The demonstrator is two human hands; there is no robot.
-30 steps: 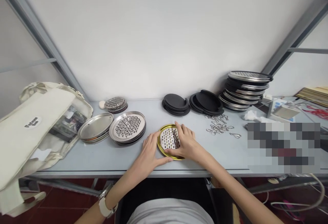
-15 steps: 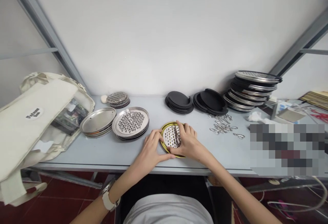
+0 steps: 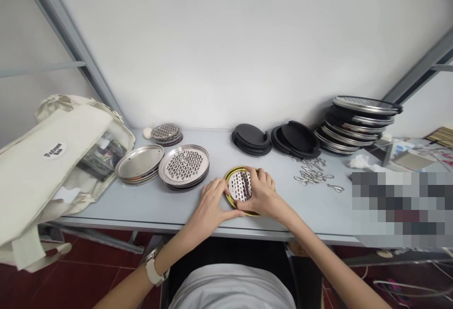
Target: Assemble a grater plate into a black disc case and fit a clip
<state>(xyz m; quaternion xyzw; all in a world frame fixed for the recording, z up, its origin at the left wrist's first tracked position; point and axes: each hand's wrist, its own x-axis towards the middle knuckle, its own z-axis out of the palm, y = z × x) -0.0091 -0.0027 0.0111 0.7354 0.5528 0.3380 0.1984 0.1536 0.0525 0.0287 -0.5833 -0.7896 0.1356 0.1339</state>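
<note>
A round gold-rimmed tin base (image 3: 230, 175) lies on the grey table (image 3: 148, 205) in front of me, with a perforated steel grater disc (image 3: 239, 186) set inside it. My left hand (image 3: 210, 203) grips the base's left and near rim, thumb along the front edge. My right hand (image 3: 260, 193) covers the right side, fingers pressing down on the grater disc.
To the left lie a stack of grater discs (image 3: 184, 166), a stack of plain steel plates (image 3: 138, 163) and a small disc pile (image 3: 165, 132). Black lids (image 3: 250, 139), more black lids (image 3: 295, 138), a tall mixed stack (image 3: 359, 122) and loose metal clips (image 3: 313, 173) sit behind. A cream bag (image 3: 53, 158) lies far left.
Both hands stay on the gold base and disc; the fingers have shifted slightly around it. The view has drifted a little, moving everything slightly right and up.
</note>
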